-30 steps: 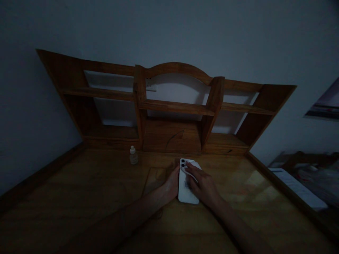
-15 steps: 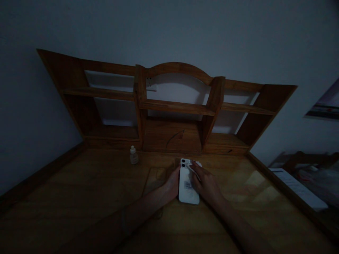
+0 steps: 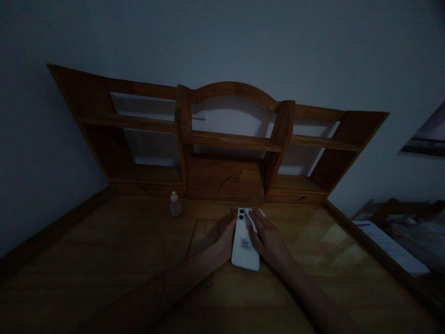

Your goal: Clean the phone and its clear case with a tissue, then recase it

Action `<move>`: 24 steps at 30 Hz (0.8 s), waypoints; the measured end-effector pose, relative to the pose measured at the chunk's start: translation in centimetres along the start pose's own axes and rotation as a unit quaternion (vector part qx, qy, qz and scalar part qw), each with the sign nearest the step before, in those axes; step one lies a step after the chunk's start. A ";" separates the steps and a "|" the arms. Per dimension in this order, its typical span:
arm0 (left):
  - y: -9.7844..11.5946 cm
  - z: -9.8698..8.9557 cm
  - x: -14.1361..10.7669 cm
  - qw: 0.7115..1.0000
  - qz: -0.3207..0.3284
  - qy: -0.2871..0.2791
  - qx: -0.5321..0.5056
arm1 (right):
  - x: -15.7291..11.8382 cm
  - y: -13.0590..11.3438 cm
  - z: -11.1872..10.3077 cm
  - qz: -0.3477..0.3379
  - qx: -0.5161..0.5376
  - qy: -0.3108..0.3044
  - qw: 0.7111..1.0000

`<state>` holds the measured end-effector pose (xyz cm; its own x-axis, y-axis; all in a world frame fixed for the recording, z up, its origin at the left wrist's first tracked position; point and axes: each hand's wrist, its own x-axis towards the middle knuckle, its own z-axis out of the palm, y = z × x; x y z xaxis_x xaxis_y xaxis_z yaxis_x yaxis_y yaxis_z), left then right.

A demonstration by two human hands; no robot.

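Note:
A white smartphone [image 3: 244,255] is held back side up over the desk, tilted slightly, its two dark camera lenses at the top left and a small printed label on its lower back. My left hand [image 3: 225,239] is closed on its left edge, thumb near the camera corner. Fingers of my right hand [image 3: 273,241] press together on the upper right of the phone's back; a pale patch shows by the fingertips, but I cannot tell if it is a cloth. Beneath my left forearm lies a clear, phone-shaped case [image 3: 200,234], partly hidden.
A small clear bottle with a white cap [image 3: 175,206] stands left of the phone. Behind the wooden desk [image 3: 139,241] rises a wooden shelf unit [image 3: 231,139] against the wall. White papers [image 3: 389,246] lie beyond the desk's right edge. The room is dim.
The phone's lower end has swung slightly left and its label shows more clearly. My right hand's fingers have shifted a little on its back; my left hand keeps its grip.

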<state>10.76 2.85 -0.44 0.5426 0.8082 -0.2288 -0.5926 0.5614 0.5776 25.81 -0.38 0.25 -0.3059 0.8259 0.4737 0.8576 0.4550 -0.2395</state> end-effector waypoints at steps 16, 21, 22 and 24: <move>0.6 0.3 -0.9 0.999 -0.032 0.030 -0.004 | -0.2 -0.5 -0.9 -0.019 -0.007 -0.070 0.997; 0.7 0.6 -0.8 0.999 -0.032 0.024 -0.028 | -0.2 -1.6 -2.1 -0.040 0.104 -0.084 0.990; 0.8 0.7 -0.9 0.999 -0.035 0.026 -0.030 | -0.2 -1.7 -2.2 -0.031 0.148 -0.092 0.984; 0.9 0.8 -1.0 0.999 -0.040 0.025 -0.022 | -0.1 -1.8 -2.5 -0.004 0.249 -0.121 0.961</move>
<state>10.16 2.37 0.92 0.5597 0.7676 -0.3122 -0.5750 0.6310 0.5208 25.28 -2.11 2.72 -0.4505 0.8473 0.2814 0.5694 0.5154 -0.6404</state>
